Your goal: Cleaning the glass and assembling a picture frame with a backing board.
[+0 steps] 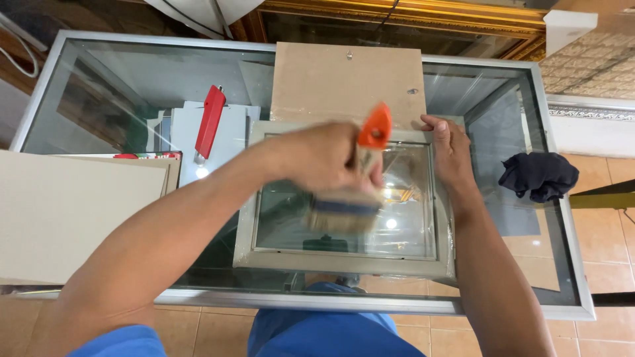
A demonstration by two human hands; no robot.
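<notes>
A pale grey picture frame (344, 264) with a glass pane lies flat on a glass-topped counter (119, 86). My left hand (324, 158) grips a wide paintbrush (347, 208) with an orange handle tip; its bristles hang over the glass pane, blurred by motion. My right hand (450, 149) rests on the frame's far right corner, fingers spread and pressing down. A brown backing board (344, 82) lies just beyond the frame.
A red utility knife (210, 122) lies on white sheets at the left. A large beige board (59, 211) covers the counter's left end. A dark cloth (539, 175) sits at the right edge. An ornate gold frame (410, 16) stands behind the counter.
</notes>
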